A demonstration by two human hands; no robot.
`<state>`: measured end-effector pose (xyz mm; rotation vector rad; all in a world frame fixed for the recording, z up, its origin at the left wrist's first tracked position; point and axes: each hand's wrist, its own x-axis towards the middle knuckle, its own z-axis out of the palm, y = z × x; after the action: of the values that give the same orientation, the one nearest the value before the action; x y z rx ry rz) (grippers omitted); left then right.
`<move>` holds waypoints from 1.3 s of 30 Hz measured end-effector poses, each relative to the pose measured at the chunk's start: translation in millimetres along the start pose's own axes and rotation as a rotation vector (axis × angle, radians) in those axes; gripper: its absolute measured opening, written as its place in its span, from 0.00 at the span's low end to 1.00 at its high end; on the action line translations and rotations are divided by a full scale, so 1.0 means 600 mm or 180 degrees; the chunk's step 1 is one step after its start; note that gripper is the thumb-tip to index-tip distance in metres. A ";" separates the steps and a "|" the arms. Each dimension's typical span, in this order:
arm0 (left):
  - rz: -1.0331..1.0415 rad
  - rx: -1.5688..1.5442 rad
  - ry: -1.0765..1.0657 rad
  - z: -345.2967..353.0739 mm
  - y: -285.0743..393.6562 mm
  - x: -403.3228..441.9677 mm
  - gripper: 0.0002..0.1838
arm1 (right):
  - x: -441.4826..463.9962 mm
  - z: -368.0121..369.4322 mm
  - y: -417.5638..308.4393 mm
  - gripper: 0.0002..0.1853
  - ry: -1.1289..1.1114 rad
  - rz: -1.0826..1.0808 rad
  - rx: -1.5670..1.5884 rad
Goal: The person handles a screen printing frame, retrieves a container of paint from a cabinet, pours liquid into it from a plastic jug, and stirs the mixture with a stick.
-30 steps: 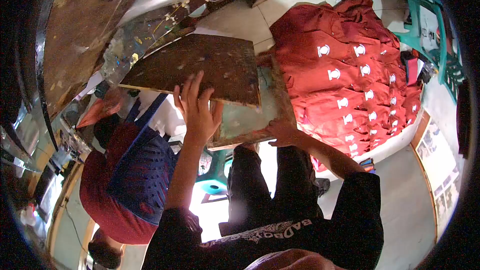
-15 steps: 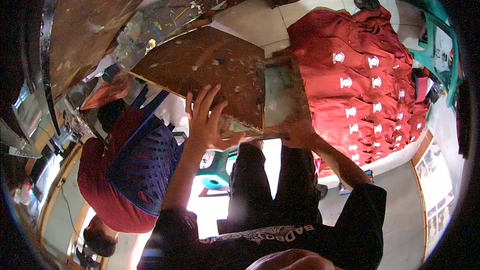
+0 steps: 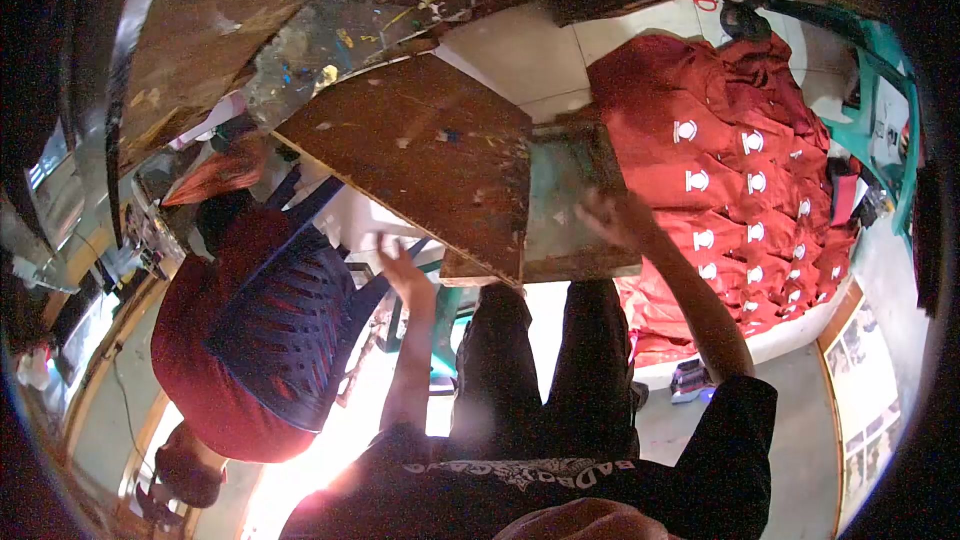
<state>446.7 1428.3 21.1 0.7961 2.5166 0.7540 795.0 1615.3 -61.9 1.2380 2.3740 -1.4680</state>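
A dark brown board (image 3: 430,150) with worn, paint-specked faces stands out toward me at waist height. Just below its left lower edge is my left hand (image 3: 405,273), fingers apart and holding nothing. To the board's right lies a wood-framed panel with a greenish, see-through middle (image 3: 565,185), which looks like a printing screen; the board covers part of it. My right hand (image 3: 612,218) is over the right side of this screen, fingers stretched out and a little blurred. Whether it touches the frame I cannot tell.
Red cloth pieces (image 3: 690,210) with white printed emblems lie in overlapping rows at right. Another person in a red and blue shirt (image 3: 285,330) is at left. A green chair (image 3: 880,115) stands at far right, and a paint-stained surface (image 3: 350,35) lies beyond the board.
My left hand has come off the board's lower edge and dropped slightly. My right hand has moved from the screen's near edge up over its right side. The view has shifted a little.
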 end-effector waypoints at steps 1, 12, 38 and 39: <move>-0.0180 0.0531 -0.0301 0.027 -0.067 -0.008 0.44 | 0.025 -0.040 -0.010 0.25 0.0491 0.0384 0.0388; -0.0388 0.1650 -0.1581 0.106 -0.126 -0.037 0.28 | 0.322 -0.215 -0.072 0.58 0.4301 0.0232 0.0461; -0.0806 0.1809 -0.1273 0.127 -0.162 -0.028 0.34 | -0.027 0.063 0.086 0.32 0.1613 0.1838 -0.0068; -0.0926 0.1840 -0.1241 0.122 -0.167 -0.025 0.34 | -0.047 0.108 0.075 0.28 0.1366 0.1144 -0.1192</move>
<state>454.6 1376.5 -92.3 0.6425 2.4126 -0.2254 823.2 1557.8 -115.7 1.8794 2.3302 -0.6678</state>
